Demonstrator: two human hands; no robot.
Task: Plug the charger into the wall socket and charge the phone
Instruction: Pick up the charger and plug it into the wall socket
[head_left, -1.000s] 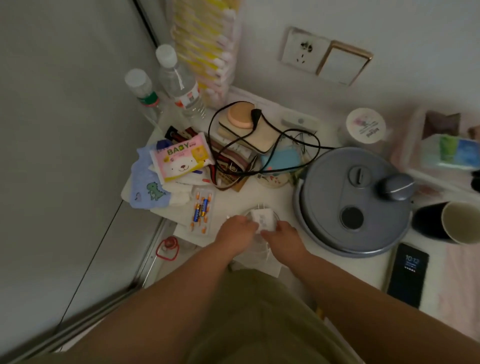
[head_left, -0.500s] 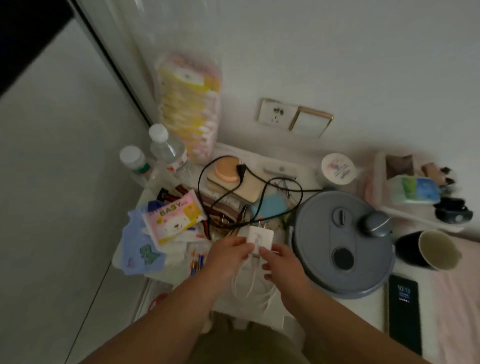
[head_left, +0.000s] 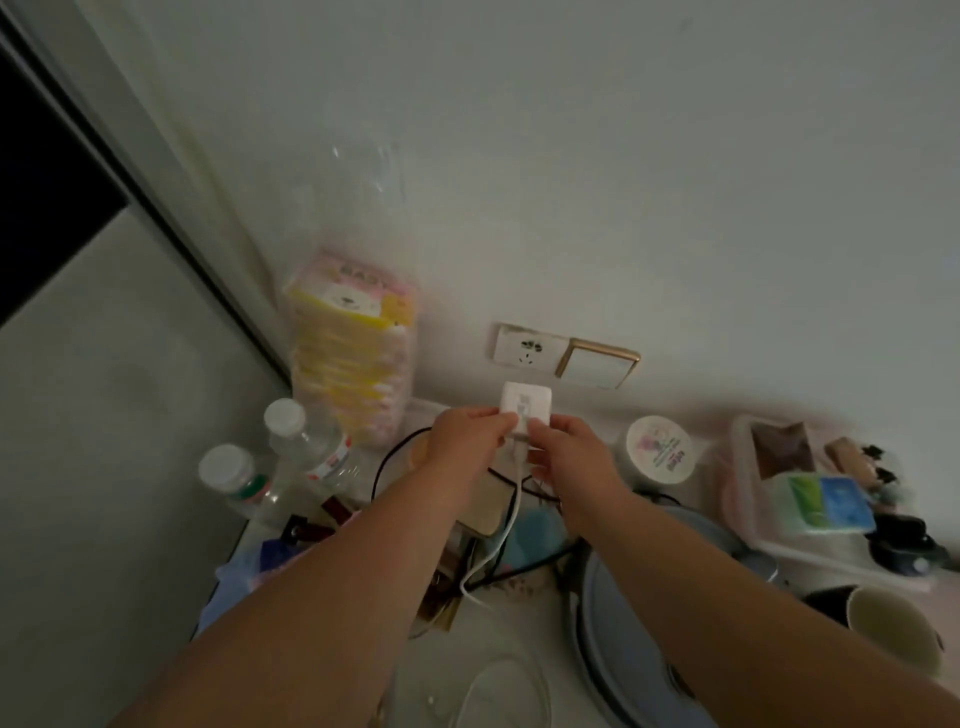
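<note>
Charger held at frame centre, just below the wall socket.
Your left hand (head_left: 470, 434) and right hand (head_left: 566, 449) both grip the white charger (head_left: 524, 408); its cable (head_left: 511, 525) hangs to the counter (head_left: 519, 623). Wall socket (head_left: 530, 345) unoccupied.

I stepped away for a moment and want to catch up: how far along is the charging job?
Done: the white charger is off the table, its cable already attached. In hand: left hand and right hand both grip it just below the wall socket, which is empty. Left: push it into the socket, then connect the phone, which is out of view.
</note>
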